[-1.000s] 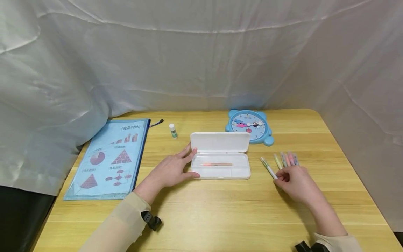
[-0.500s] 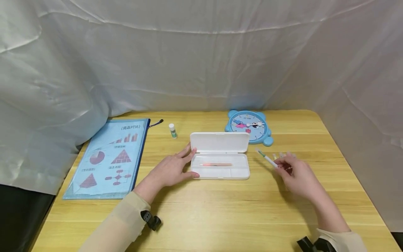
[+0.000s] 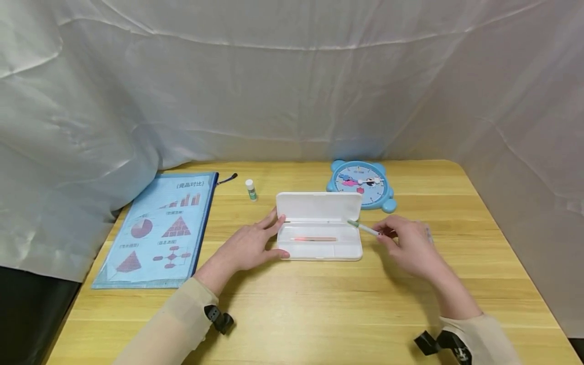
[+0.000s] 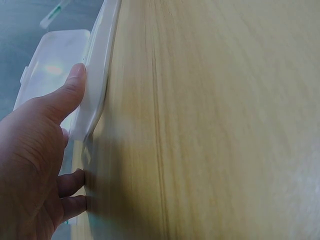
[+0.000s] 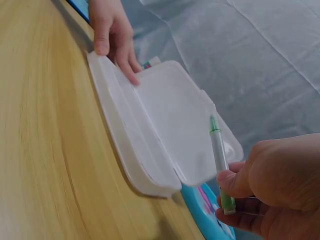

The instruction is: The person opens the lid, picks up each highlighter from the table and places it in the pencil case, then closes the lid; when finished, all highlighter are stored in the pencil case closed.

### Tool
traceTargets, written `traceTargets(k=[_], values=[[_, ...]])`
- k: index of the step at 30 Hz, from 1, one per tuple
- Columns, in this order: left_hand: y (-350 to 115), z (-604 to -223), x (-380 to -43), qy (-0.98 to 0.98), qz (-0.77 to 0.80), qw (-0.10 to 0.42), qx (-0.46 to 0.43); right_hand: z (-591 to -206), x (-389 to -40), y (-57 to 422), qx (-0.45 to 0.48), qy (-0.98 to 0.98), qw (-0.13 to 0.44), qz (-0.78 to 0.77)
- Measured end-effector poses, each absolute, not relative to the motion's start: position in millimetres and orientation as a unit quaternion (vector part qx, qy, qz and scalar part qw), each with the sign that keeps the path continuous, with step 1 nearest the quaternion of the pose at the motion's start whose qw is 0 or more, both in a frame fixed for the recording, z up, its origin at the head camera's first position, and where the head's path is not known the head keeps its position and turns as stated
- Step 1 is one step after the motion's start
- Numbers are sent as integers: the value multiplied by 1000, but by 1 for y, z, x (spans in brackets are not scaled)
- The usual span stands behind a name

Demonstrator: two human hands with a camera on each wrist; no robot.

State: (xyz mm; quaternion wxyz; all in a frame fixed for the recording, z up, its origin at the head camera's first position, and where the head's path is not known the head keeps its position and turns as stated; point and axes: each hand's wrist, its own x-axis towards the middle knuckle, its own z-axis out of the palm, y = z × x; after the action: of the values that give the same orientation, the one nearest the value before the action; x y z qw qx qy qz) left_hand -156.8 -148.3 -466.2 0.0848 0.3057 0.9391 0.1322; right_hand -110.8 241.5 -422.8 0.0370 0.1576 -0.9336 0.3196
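Observation:
A white pencil case point(image 3: 349, 250) lies with its lid raised in the middle of the table, a slim pinkish pen point(image 3: 315, 239) in its tray. At its left end my left hand point(image 3: 248, 247) holds it, thumb on the front corner and fingers by the hinge, as the left wrist view also shows. My right hand point(image 3: 408, 247) pinches a white marker with green ends point(image 5: 220, 155) between thumb and fingers. Its clear green cap points left, overlapping the case's right end in the head view. More markers point(image 3: 429, 233) lie mostly hidden behind my right hand.
Behind the case is a blue toy clock point(image 3: 360, 182), partly overlapped by the lid. A glue stick point(image 3: 251, 190) stands at the back left. On the left lies a blue zip folder point(image 3: 159, 230) printed with charts. Grey cloth point(image 3: 292, 101) hangs round the table's back and sides.
My right hand has picked the green marker up from beside the other markers and carried it left to the case's right end. My left hand has stayed on the case.

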Motion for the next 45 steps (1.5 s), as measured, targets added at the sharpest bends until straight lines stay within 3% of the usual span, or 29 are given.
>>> traceTargets(k=[21, 45], values=[[-148, -468, -159, 939, 133, 89, 305, -445, -158, 180, 233, -917, -26, 323], [-148, -471, -160, 941, 134, 91, 299, -460, -164, 148, 282, -917, -39, 279]])
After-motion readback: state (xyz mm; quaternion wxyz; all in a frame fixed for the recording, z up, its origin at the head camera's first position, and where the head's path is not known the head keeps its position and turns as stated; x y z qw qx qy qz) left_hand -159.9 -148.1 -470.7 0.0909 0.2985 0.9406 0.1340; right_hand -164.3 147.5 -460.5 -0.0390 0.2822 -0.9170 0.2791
